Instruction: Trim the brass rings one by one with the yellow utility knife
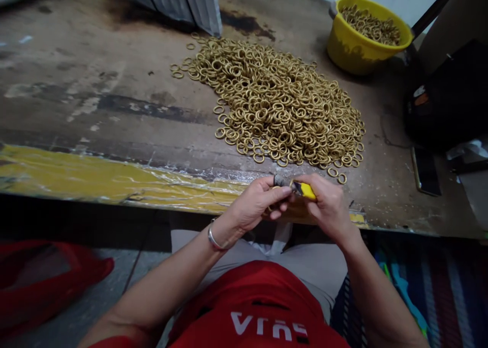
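My left hand is closed on a brass-coloured ring at the table's front edge. A dark grey wrap covers one of its fingertips, and a metal bangle sits on the wrist. Close against it, my right hand grips a yellow-and-black hand tool, which looks like a utility knife. The tool's front end meets the left fingertips; its tip is too small to make out. Just beyond both hands spreads a large heap of brass-coloured rings.
A yellow tub of similar rings stands at the back right. A grey ribbed panel rises behind the heap. At the right lie a phone and a black bag-like object. Yellow tape covers the table's front edge.
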Available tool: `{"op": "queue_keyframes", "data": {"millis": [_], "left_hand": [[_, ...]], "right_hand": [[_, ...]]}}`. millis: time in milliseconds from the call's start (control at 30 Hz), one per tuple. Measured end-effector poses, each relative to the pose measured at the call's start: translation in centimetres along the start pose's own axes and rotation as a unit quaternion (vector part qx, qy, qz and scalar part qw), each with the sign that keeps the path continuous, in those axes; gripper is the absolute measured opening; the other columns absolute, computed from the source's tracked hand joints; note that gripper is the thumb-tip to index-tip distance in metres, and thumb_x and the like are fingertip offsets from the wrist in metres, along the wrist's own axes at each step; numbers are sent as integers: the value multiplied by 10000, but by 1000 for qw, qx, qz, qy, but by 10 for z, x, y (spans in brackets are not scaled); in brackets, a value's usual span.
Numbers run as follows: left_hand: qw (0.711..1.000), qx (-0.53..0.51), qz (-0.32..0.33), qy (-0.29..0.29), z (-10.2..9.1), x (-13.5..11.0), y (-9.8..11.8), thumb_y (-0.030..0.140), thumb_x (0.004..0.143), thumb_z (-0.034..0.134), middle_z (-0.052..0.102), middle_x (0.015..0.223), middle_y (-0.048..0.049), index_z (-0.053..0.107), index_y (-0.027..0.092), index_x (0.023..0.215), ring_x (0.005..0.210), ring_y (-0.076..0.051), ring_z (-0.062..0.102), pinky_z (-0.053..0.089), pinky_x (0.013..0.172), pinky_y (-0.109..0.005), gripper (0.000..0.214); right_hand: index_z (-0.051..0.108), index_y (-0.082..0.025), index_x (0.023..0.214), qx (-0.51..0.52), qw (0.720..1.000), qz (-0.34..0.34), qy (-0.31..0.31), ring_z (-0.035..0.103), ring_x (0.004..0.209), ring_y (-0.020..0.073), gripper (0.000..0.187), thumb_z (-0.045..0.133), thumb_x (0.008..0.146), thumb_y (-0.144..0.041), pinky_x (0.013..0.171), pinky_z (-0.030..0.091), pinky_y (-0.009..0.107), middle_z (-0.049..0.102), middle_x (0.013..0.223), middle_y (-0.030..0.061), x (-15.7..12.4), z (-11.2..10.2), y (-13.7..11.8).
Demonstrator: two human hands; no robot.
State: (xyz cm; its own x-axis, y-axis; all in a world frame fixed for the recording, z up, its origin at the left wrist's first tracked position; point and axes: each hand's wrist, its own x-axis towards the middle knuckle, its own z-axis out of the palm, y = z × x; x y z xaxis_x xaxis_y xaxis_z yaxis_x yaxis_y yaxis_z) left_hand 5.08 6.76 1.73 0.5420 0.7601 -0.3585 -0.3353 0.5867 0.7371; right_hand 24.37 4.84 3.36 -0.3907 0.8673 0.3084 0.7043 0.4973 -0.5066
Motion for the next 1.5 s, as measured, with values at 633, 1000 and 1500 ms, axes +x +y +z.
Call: {"op": "queue_keyframes", "data": {"millis": [633,1000,1500], "left_hand": [[966,223,123,41,-9,-12,-1,397,896,635,538,564,45,588,167,862,458,-79,482,387,455,-189,237],[985,120,124,-15,-9,-20,-8,415,872,698,511,618,54,590,172,874,462,-65,455,369,433,-185,266],[974,168,117,100,-9,-22,-2,417,825,731,687,732,-19,680,142,857,494,-62,501,390,420,-163,281]], "right_hand": [[643,-166,1023,-209,974,55,-68,611,763,201,334,461,783,-22,654,399,298,696,925,95,-4,10,-11],[609,-184,776,323,905,271,-62,398,497,93,401,607,892,-568,486,307,237,491,584,-37,12,5,-1],[672,-191,842,438,833,333,65,403,451,69,280,801,729,-412,438,318,222,508,559,-71,5,18,-25]]}}
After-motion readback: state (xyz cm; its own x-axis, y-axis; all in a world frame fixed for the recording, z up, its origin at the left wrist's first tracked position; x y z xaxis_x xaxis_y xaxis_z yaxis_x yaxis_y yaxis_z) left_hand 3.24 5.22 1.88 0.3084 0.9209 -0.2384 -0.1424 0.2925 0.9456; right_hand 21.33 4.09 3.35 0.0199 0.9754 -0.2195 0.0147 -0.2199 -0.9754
